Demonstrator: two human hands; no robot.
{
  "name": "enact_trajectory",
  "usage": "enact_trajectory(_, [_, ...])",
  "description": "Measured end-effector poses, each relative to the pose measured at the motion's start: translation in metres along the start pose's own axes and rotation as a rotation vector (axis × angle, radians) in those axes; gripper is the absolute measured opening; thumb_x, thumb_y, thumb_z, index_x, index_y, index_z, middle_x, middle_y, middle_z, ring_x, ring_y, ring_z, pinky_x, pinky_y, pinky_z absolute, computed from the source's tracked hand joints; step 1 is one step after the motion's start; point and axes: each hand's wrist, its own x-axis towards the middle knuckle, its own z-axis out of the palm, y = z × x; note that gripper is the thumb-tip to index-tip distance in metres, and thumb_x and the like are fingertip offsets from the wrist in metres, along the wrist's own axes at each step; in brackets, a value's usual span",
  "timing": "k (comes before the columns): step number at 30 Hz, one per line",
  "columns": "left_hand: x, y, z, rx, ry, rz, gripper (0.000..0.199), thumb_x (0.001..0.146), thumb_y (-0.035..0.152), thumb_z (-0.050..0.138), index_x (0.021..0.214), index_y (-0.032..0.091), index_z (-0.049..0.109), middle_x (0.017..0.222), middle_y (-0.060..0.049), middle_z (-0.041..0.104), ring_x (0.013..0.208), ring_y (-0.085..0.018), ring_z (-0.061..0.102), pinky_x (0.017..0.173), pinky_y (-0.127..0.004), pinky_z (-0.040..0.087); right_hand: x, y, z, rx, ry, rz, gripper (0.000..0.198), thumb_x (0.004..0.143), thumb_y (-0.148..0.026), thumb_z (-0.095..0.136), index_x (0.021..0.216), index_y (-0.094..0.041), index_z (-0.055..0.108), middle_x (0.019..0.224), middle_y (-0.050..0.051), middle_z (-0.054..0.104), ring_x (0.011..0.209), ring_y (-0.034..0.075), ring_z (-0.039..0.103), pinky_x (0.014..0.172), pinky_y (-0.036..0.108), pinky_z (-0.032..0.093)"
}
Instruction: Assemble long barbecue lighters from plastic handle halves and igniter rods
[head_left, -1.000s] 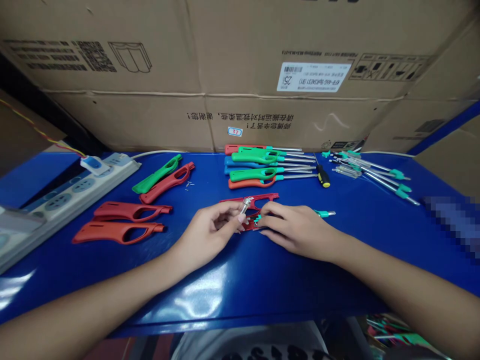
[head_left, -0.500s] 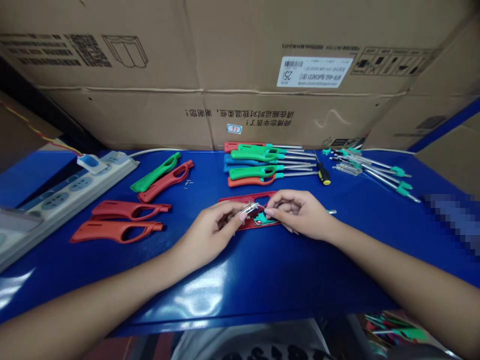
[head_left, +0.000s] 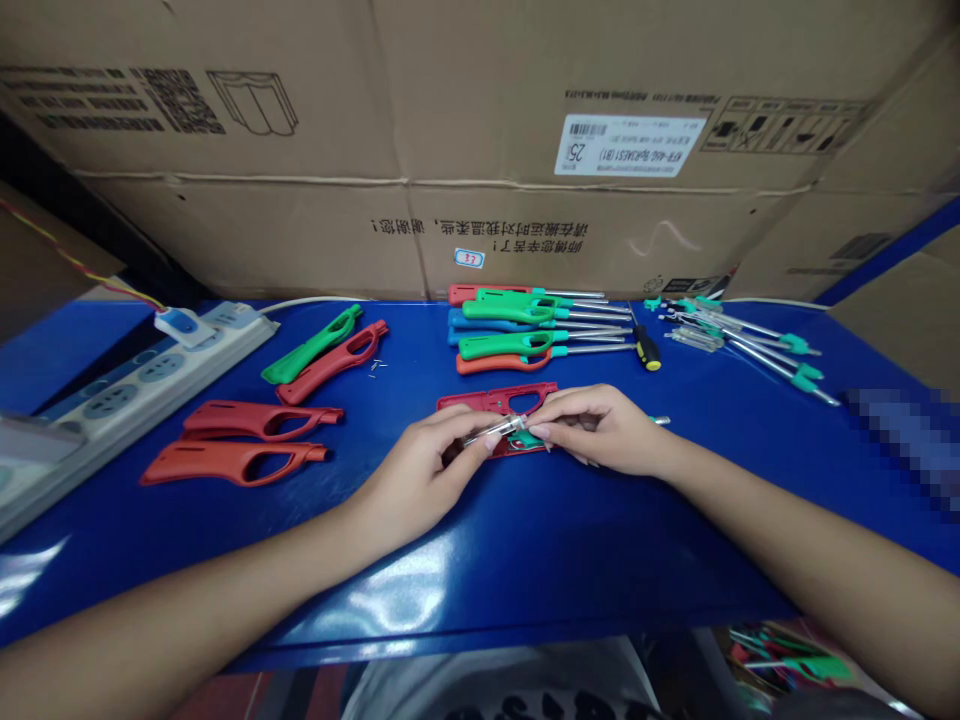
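My left hand (head_left: pixel 442 450) is closed around a clear fuel tank (head_left: pixel 487 432), holding it at a slight tilt with its metal-tipped end to the right. At that end, the thumb and fingers of my right hand (head_left: pixel 581 425) are pinched on a thin tube, now mostly hidden by the fingertips. Beneath both hands lie the red shell halves of a gas lighter (head_left: pixel 472 402). Green parts and wires (head_left: pixel 521 440) show in the nearer half. A metal rod tip (head_left: pixel 660 420) sticks out past my right hand.
Assembled lighters (head_left: pixel 517 345) lie at the back, beside a black-and-yellow screwdriver (head_left: pixel 646 348). Metal rods with green parts (head_left: pixel 757 345) are at right. Several empty shells (head_left: pixel 247 460) and small screws (head_left: pixel 376 367) lie at left, near a power strip (head_left: pixel 150 375). A cardboard box (head_left: pixel 300 240) stands behind.
My right fingertips have moved left to the tank's metal end, closing the gap where the thin tube showed. The tank has tipped flatter and shifted slightly right.
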Motion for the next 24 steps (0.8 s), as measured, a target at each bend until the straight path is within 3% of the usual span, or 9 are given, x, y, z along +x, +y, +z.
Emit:
enact_trajectory(6, [0.0015, 0.0024, -0.0005, -0.006, -0.022, 0.018, 0.024, 0.100, 0.028, 0.056, 0.116, 0.022, 0.072, 0.111, -0.004, 0.073, 0.100, -0.019, 0.067, 0.089, -0.029, 0.050, -0.0001, -0.0001, 0.0010, 0.018, 0.035, 0.047, 0.032, 0.088, -0.040, 0.071, 0.106, -0.014, 0.075, 0.077, 0.003, 0.069, 0.043, 0.004, 0.048, 0.039, 0.018, 0.038])
enact_trajectory(13, [0.0005, 0.0023, -0.0004, -0.003, -0.012, -0.009, 0.025, 0.100, 0.030, 0.056, 0.116, 0.021, 0.072, 0.111, -0.006, 0.074, 0.098, -0.020, 0.067, 0.085, -0.029, 0.051, 0.0005, -0.0001, 0.0019, 0.029, 0.042, 0.062, 0.034, 0.086, -0.045, 0.072, 0.095, -0.012, 0.074, 0.071, 0.002, 0.066, 0.043, 0.004, 0.048, 0.039, 0.018, 0.037])
enact_trajectory(24, [-0.0001, 0.0016, -0.0005, 0.008, -0.015, 0.017, 0.023, 0.100, 0.029, 0.056, 0.114, 0.022, 0.072, 0.109, -0.005, 0.074, 0.094, -0.018, 0.067, 0.087, -0.029, 0.052, 0.0006, -0.0037, 0.0020, 0.032, 0.061, 0.080, 0.038, 0.085, -0.049, 0.072, 0.096, -0.013, 0.073, 0.066, -0.001, 0.061, 0.043, 0.004, 0.046, 0.039, 0.018, 0.035])
